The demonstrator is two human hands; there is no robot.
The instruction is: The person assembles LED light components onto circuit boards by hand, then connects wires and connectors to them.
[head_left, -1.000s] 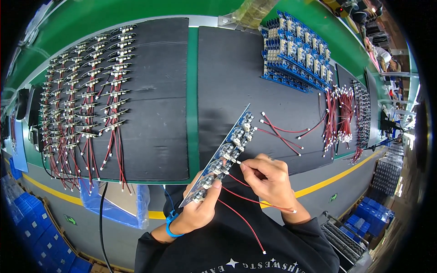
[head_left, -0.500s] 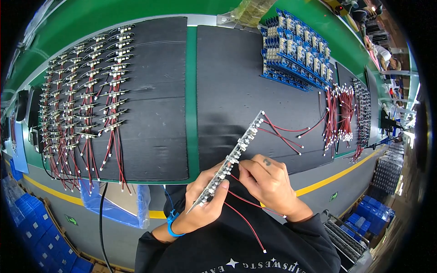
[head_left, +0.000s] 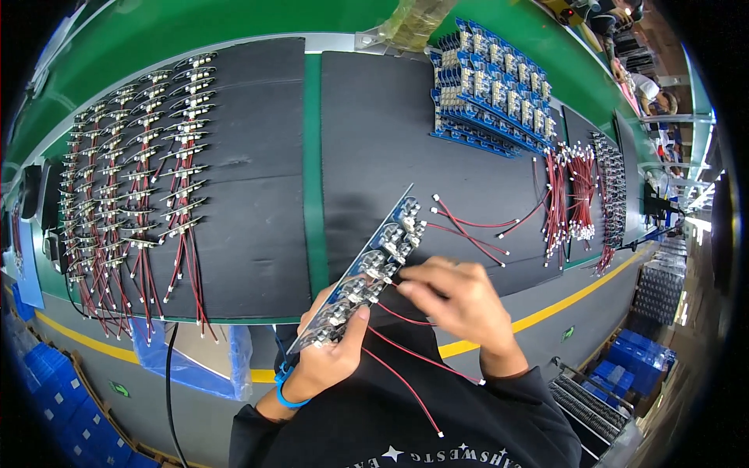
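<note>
My left hand grips the lower end of a long, narrow circuit board panel, its thumb across the component side. The panel slants up and away, its blue face and white connectors turned toward my right hand. Two red-and-black wire leads hang from its lower part over my dark top. At the panel's right edge, the thumb and forefinger of my right hand, slightly blurred, close on a red wire lead; its plug is hidden. Several loose leads lie on the black mat just beyond.
Rows of wired boards cover the left mat. A stack of blue panels stands at the back right, near bundles of red leads. A green strip separates the mats. Below the table edge sits a plastic-lined box.
The panel has rotated from nearly edge-on so its component face shows more, and its top end has shifted left. My right hand remains at its edge. The whole view has shifted slightly.
</note>
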